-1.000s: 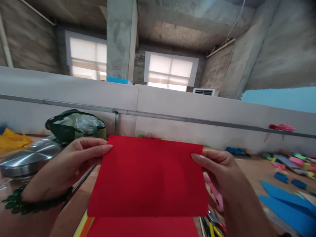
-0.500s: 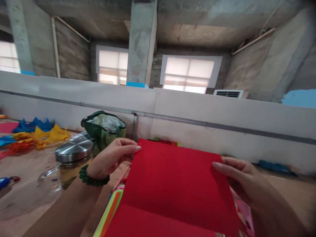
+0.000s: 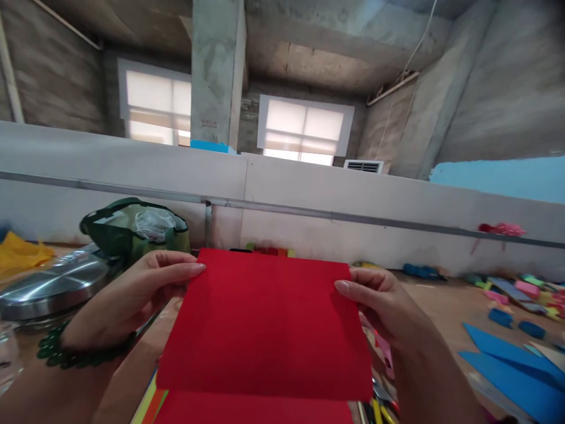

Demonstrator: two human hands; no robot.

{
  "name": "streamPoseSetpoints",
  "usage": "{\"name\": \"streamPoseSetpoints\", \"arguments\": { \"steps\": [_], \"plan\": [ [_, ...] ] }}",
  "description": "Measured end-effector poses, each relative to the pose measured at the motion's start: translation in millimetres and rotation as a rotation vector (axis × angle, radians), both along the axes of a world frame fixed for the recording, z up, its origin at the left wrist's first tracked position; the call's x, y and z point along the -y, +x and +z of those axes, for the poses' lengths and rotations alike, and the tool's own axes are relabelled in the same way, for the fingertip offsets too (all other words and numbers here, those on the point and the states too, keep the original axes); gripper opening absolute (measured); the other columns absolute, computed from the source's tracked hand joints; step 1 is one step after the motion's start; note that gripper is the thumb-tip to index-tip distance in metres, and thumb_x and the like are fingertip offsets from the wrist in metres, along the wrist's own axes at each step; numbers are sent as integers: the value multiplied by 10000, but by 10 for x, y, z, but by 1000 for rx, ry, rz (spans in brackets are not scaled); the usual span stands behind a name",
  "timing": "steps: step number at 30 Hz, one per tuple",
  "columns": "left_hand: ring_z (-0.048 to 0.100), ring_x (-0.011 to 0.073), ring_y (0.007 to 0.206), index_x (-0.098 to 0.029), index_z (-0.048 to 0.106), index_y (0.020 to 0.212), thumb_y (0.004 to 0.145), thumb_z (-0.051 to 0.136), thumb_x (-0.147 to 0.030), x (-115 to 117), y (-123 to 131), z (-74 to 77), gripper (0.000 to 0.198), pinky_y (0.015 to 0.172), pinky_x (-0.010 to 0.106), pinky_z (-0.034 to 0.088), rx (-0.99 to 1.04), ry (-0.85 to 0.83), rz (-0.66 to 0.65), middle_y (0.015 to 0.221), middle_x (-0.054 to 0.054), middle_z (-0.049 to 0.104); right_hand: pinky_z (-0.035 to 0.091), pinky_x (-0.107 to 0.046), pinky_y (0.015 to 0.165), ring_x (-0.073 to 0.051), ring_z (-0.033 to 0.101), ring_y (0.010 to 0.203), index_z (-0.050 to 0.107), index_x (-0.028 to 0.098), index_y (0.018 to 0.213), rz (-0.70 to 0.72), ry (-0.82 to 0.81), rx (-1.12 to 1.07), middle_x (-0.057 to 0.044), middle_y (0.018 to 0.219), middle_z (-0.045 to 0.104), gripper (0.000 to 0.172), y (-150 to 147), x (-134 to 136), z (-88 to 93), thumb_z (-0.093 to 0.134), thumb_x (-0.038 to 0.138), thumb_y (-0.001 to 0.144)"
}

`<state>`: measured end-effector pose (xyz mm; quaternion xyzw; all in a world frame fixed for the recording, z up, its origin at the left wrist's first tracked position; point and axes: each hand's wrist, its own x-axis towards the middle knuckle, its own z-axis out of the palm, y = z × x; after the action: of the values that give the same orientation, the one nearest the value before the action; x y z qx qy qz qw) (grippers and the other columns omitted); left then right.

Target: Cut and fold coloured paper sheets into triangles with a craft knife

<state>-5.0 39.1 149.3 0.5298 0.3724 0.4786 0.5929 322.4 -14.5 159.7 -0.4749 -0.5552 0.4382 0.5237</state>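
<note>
A sheet of red paper (image 3: 269,324) is held up in front of me by its two far corners. My left hand (image 3: 161,280) pinches the upper left corner between thumb and fingers, and a green bead bracelet (image 3: 83,347) circles that wrist. At the upper right corner, my right hand (image 3: 375,294) is closed on the sheet in the same way. Below the raised sheet lies more red paper (image 3: 256,409). Strips of yellow, orange and green paper (image 3: 152,400) show at its left edge.
Left stands a glass jar with a steel lid (image 3: 53,285), near a green bag (image 3: 136,229). On the right lie blue paper pieces (image 3: 516,365), small coloured scraps (image 3: 525,291) and yellow-handled tools (image 3: 382,409). A white partition (image 3: 300,188) runs along the back.
My view has swung right, bringing the blue paper and scraps into sight. The red sheet's near edge has come up, apart from the red paper below; both hands keep their corners.
</note>
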Motion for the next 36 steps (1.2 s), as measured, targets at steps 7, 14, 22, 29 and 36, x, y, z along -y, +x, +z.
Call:
{"name": "streamPoseSetpoints", "arguments": {
  "steps": [7,14,22,29,36],
  "plan": [
    [624,115,558,-183,720,659,590,846,-272,11,-21,24,169,503,139,495,-26,-58,10,655,15,703,419,-227,499,-116,562,515,721,161,690,14,-14,69,-17,591,669,255,-41,19,-11,792,402,641],
    [535,103,516,-143,673,583,656,762,-275,24,-19,-541,175,477,151,417,-308,-129,-102,581,12,616,295,-208,440,-74,414,414,569,167,491,95,-217,372,45,424,485,410,-6,-76,-750,710,495,691],
    [422,94,463,-141,621,561,679,661,-270,70,97,-1402,179,453,176,279,-698,1,-95,494,-28,522,207,-235,443,-74,310,412,440,193,434,84,-326,605,65,388,383,426,1,-57,-1569,653,460,689],
    [498,155,578,-136,477,1341,735,612,-225,101,64,-1586,627,564,225,352,-782,178,-65,623,-33,570,236,-253,495,-98,345,493,484,190,468,47,-267,697,58,462,393,317,-57,-43,-1616,674,356,661],
    [599,241,827,-192,318,1446,847,467,-238,174,148,-1486,619,764,319,419,-1172,338,-141,864,66,647,287,-252,494,-120,412,509,507,194,530,81,-264,824,38,501,472,280,-61,-26,-1613,601,381,716]
  ]
}}
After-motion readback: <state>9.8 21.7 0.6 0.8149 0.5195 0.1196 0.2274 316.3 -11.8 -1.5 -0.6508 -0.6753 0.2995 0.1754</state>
